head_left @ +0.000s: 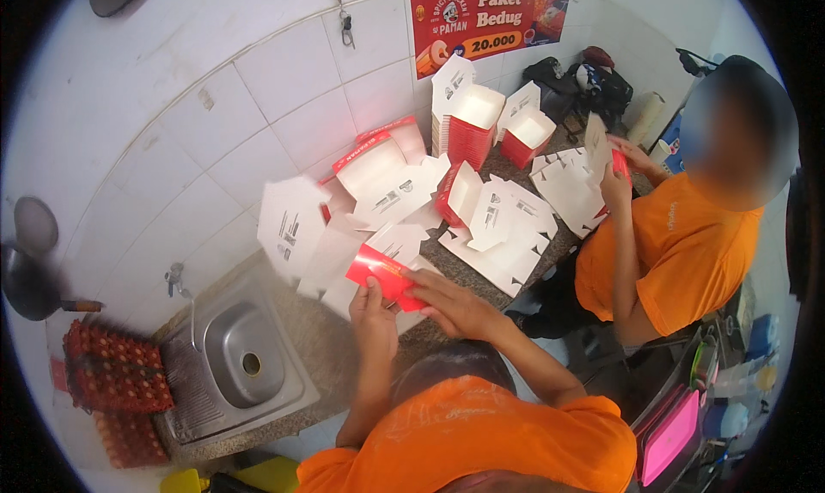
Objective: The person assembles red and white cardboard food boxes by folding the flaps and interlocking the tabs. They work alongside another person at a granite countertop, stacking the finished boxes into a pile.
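Observation:
My left hand and my right hand both grip a red-and-white cardboard food box, partly folded, above the counter's front edge. Its red side panel faces me. The left thumb presses on the panel's lower edge, while the right fingers lie over its right end. White flaps spread behind the panel; where this box ends and the cartons behind it begin is hard to tell. Just beyond are a white lid panel, opened red-and-white boxes and a stack of flat white carton blanks.
Nested stacks of formed boxes stand by the tiled wall. A steel sink is set into the counter at left. On the right, a co-worker in an orange shirt handles another carton. Dark bags lie in the back corner.

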### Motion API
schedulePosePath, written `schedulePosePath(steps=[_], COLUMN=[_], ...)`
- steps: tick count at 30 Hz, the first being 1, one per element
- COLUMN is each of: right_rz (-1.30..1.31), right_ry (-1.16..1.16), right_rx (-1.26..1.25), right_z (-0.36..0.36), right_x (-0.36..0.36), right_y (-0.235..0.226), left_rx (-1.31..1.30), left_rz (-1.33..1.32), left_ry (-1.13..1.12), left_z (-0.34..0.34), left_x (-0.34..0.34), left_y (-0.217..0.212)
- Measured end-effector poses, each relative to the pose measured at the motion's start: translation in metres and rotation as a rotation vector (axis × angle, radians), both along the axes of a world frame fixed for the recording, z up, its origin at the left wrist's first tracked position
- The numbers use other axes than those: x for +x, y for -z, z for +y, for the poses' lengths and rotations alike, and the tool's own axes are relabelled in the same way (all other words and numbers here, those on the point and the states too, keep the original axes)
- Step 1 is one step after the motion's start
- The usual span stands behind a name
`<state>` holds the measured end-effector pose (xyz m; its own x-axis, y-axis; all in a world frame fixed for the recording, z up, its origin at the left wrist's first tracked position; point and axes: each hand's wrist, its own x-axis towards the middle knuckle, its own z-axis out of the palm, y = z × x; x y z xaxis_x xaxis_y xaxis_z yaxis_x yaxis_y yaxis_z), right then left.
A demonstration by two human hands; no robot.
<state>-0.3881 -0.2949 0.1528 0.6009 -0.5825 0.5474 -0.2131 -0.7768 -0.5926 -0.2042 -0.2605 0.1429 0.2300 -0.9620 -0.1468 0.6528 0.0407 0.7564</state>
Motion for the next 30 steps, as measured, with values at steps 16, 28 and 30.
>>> schedulePosePath(steps=[16,28,30], right_rz=[-0.310,-0.682,-0.546], right_ry=[0.320,0.438,0.448], right_rx=[-0.288,0.633,0.580], right_z=[0.003,0.026,0.028], right_x=[0.019,-0.028,-0.041], right_y=[0.014,0.015,0.021], left_rx=[-0.398,-0.129,-0.097], left_rz=[-0.010,-0.678,-0.757], left_ry=[-0.066,0.469,0.541], left_z=[0.014,0.036,0.041], left_x=[-0.055,-0.027,-0.021], left_y=[-0.002,-0.026,-0.023])
